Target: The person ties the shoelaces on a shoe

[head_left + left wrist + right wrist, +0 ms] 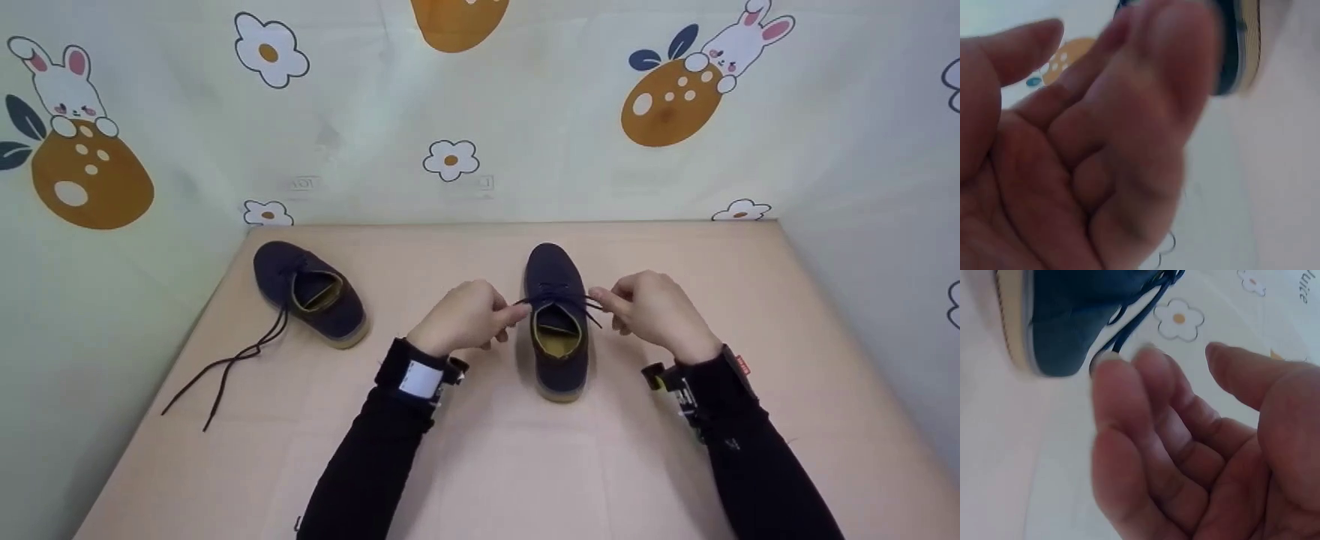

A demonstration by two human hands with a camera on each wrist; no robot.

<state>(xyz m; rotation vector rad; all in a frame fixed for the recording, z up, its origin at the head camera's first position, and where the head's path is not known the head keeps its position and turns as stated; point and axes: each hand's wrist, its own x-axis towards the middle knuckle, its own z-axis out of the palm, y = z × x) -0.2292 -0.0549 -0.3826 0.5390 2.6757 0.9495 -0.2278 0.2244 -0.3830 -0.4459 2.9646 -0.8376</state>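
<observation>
A dark navy lace-up shoe [556, 367] stands upright on the table, toe away from me. Its dark shoelace [562, 298] lies across the opening, with strands out to both sides. On the shoe's left, my left hand [469, 319] has its thumb tip at the lace. My right hand [652, 311] is on the other side, thumb tip beside the lace strands. Both wrist views show a gap between thumb and fingers, with the fingers loosely bent. In the right wrist view, a lace loop [1123, 337] passes behind the fingertips; whether they touch it is hard to tell.
A second navy shoe [345, 307] stands at the left, angled, its long loose laces [232, 360] trailing toward the table's front left. The table [487, 465] has a light beige cover. Patterned curtains [360, 150] with rabbits and flowers enclose its back and sides.
</observation>
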